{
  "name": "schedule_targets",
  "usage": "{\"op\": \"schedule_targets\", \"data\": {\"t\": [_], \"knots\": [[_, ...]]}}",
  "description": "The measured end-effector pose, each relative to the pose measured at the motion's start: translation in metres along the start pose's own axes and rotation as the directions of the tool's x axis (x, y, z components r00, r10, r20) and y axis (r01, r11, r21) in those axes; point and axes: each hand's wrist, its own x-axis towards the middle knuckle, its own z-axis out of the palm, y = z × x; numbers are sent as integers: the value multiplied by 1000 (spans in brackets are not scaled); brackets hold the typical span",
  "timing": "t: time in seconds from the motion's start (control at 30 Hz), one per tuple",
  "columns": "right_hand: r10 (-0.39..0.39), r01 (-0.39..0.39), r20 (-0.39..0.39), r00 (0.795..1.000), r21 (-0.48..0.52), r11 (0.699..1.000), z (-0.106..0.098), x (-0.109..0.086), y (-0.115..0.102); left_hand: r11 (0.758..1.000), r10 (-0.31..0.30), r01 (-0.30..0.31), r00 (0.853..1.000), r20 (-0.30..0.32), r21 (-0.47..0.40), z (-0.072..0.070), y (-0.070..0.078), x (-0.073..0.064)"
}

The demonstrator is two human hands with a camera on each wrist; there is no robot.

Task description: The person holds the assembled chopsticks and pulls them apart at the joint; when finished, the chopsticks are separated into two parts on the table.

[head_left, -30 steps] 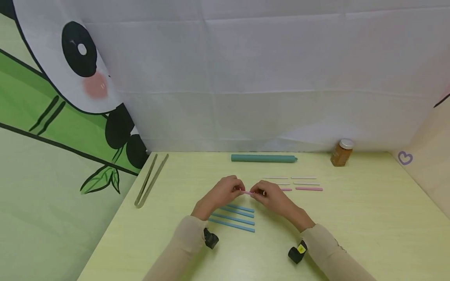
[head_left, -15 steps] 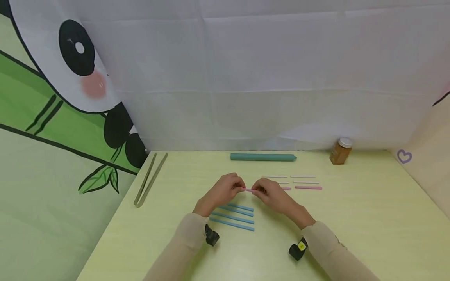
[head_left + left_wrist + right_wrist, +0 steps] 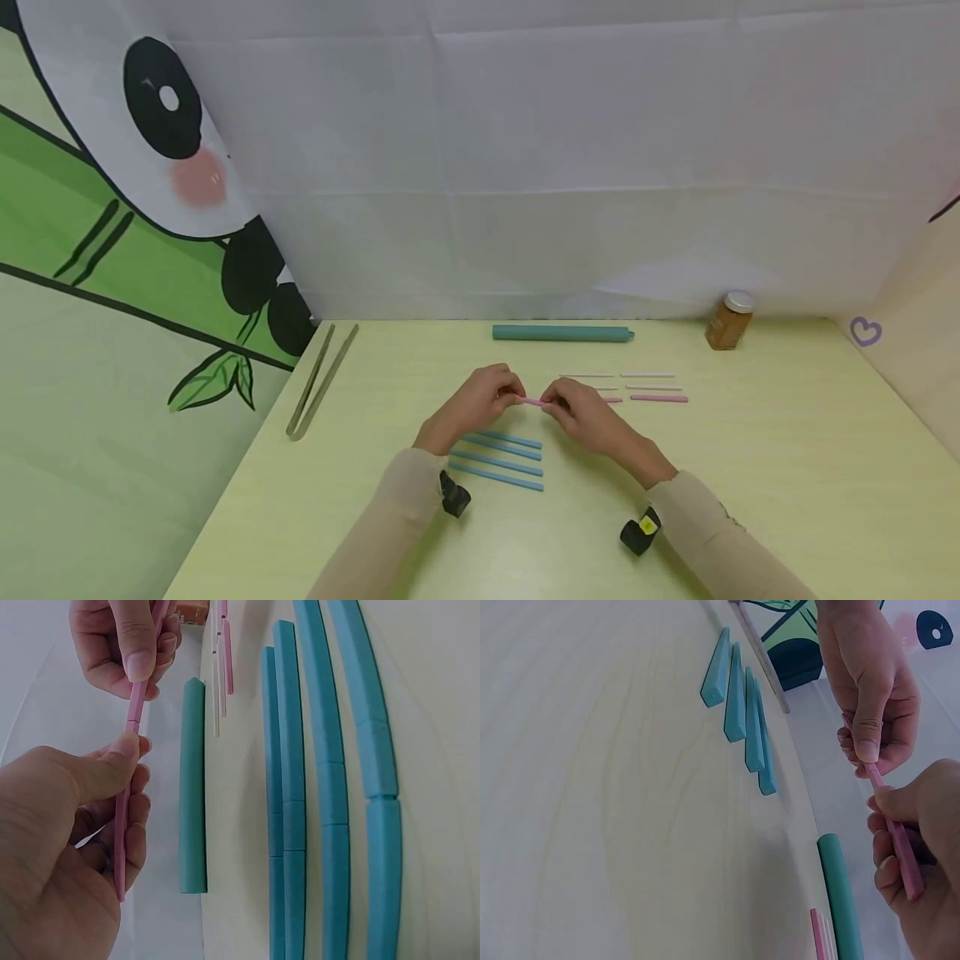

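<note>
Both hands pinch one thin pink stick [image 3: 534, 402] above the table, a short length of it showing between the fingertips. My left hand [image 3: 480, 406] has it between thumb and curled fingers; in the left wrist view its lower end runs across those fingers. A fine seam crosses the pink stick [image 3: 133, 720] between the hands. From the other side my right hand [image 3: 588, 418] grips it, thumb on top, and the right wrist view shows its end lying along the palm. Several blue sticks [image 3: 498, 461] with seams lie side by side just below the left hand.
Thin white sticks [image 3: 654, 388] and pink sticks [image 3: 660, 398] lie in two columns beyond the right hand. A green cylinder [image 3: 562, 333] lies at the back edge. An amber jar with a silver lid [image 3: 729, 321] stands back right. Metal tongs [image 3: 330, 377] lie at the left edge.
Both hands, with the pink stick between them, have shifted slightly away from the body and a little to the right. Their grip looks the same, and the sticks on the table lie still.
</note>
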Motion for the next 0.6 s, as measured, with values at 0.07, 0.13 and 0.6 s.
{"op": "schedule_targets", "data": {"t": [0.07,0.13,0.6], "knots": [[5,-5,1,1000,-5,1000,-1,-1,-1,1000,2,-2,1000,2,-4,1,-1,1],[11,-11,5,1000,-13,1000,-1,-1,-2,1000,4,-4,1000,4,-14,1,-1,2],[24,-24,-11,1000,-18,1000,-6,-5,-2,999,39,-39,999,-4,-25,1,-1,7]]}}
